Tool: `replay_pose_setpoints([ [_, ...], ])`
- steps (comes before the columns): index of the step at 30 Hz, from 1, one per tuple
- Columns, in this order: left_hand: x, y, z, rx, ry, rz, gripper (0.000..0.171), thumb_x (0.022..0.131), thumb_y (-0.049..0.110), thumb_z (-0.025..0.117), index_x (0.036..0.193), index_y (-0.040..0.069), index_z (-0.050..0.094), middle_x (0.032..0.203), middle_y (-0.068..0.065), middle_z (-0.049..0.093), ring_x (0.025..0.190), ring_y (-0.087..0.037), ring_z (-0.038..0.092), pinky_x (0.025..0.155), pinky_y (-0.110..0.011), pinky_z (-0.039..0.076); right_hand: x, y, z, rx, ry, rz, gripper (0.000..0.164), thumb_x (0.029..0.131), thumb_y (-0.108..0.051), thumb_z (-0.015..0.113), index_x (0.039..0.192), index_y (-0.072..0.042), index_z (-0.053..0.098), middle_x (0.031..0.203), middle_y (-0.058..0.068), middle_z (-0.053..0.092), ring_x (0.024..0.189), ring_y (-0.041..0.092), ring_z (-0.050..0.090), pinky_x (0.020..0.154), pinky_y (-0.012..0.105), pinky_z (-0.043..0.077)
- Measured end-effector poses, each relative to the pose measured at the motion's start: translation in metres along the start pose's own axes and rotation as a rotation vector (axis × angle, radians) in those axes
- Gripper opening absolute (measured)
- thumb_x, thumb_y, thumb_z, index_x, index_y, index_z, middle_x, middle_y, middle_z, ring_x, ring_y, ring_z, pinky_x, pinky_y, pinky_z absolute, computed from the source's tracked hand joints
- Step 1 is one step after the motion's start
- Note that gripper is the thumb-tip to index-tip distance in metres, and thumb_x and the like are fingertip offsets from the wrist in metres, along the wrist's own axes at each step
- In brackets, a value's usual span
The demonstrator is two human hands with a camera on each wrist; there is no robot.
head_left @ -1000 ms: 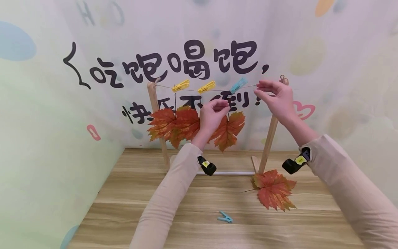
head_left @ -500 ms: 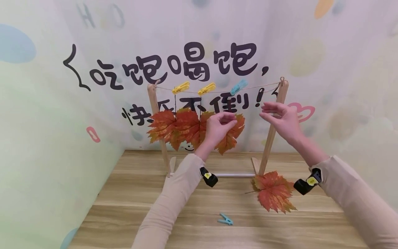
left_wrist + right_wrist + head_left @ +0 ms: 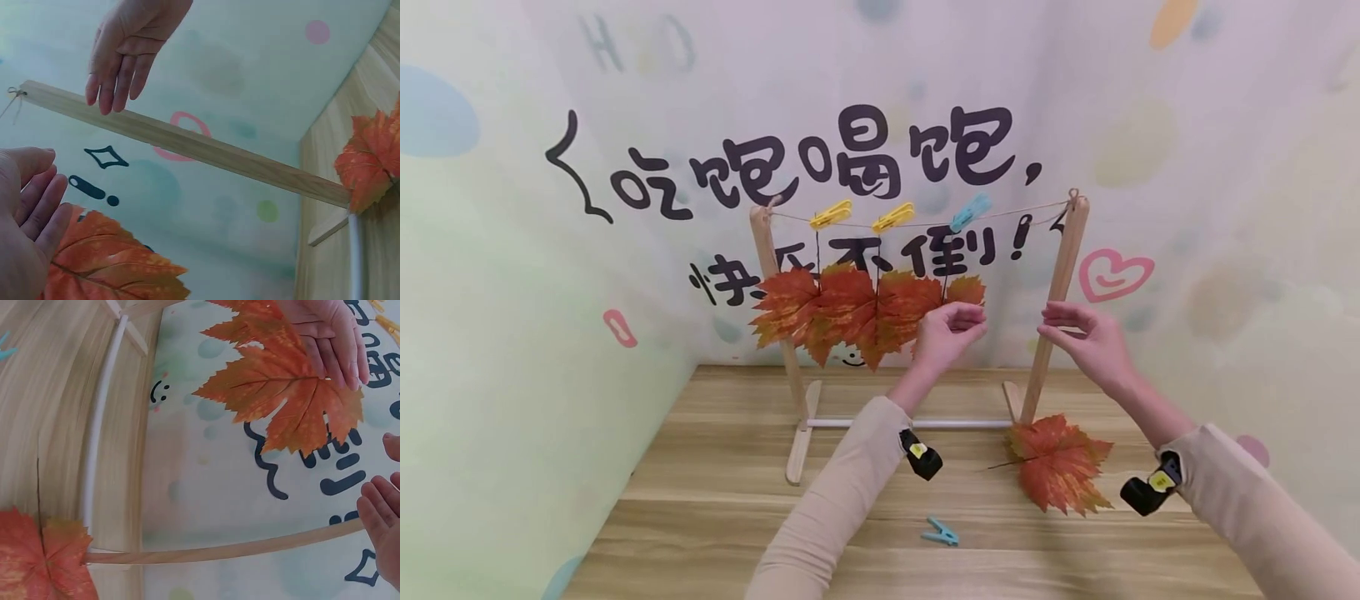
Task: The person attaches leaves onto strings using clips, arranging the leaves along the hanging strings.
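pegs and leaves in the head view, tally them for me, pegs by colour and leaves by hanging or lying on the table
Yellow pegs: 2
Blue pegs: 2
Hanging leaves: 3
Loose leaf on the table: 1
Total: 8

And it's bright yellow up at eleven on one clip (image 3: 831,215), yellow again on the next clip (image 3: 893,218) near twelve, then light blue on the clip (image 3: 972,212) between one and two! Another light-blue clip (image 3: 942,532) sits between five and six, white rod (image 3: 962,424) along the same line. Hanging leaves (image 3: 850,304) toward nine blaze orange-red, edges yellow-green; the loose leaf (image 3: 1063,462) at four matches! Tan wooden frame (image 3: 1063,267), streaky brown grain on the table (image 3: 715,533), pastel dots (image 3: 1132,146), black lettering (image 3: 871,171) at eleven, pink heart (image 3: 1112,284) at three!
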State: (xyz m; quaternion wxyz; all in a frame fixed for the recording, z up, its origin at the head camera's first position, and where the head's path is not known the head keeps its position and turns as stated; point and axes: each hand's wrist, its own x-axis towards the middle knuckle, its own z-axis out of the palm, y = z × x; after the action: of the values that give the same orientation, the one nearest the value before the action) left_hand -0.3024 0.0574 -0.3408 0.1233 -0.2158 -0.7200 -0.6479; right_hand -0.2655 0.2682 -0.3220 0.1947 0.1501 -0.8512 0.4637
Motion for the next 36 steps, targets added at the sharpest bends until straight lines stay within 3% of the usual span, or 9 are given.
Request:
replay_pose_setpoints([
  [8,-0.016,-0.024,0.014,0.044,-0.093,-0.064,0.021,0.078,0.003,0.069,0.098,-0.004,0.066,0.092,-0.012,0.068,0.079,-0.014,0.065,0.07,-0.016,0.05,-0.021,0.027,0.002,0.024,-0.067,0.004,0.04,0.086,-0.013,0.063,0.117,0.009,0.053,0.106,0.028,0.059,0.087,-0.006,0.055,0.074,0.007,0.045],
  [15,-0.031,-0.047,0.019,0.116,-0.151,-0.097,0.021,0.078,0.006,0.07,0.097,-0.001,0.067,0.093,-0.012,0.068,0.08,-0.015,0.065,0.069,-0.016,0.05,-0.041,0.048,0.006,0.014,-0.137,0.04,0.044,0.087,-0.015,0.062,0.122,0.009,0.049,0.111,0.027,0.057,0.096,0.016,0.058,0.075,0.008,0.045],
  [28,-0.065,-0.086,0.03,0.199,-0.267,-0.212,0.025,0.078,0.009,0.069,0.101,0.001,0.066,0.098,-0.011,0.068,0.083,-0.016,0.066,0.067,-0.016,0.05,-0.073,0.08,0.017,0.022,-0.155,0.114,0.043,0.086,-0.013,0.063,0.12,0.01,0.05,0.11,0.026,0.057,0.091,-0.009,0.051,0.076,0.008,0.044],
  [36,-0.08,-0.11,0.04,0.281,-0.32,-0.239,0.027,0.077,0.01,0.072,0.101,0.001,0.065,0.094,-0.01,0.067,0.085,-0.021,0.064,0.068,-0.015,0.048,-0.087,0.096,0.027,0.073,-0.15,0.115,0.04,0.082,-0.003,0.064,0.117,0.013,0.051,0.105,0.029,0.058,0.089,-0.003,0.055,0.074,0.01,0.046],
])
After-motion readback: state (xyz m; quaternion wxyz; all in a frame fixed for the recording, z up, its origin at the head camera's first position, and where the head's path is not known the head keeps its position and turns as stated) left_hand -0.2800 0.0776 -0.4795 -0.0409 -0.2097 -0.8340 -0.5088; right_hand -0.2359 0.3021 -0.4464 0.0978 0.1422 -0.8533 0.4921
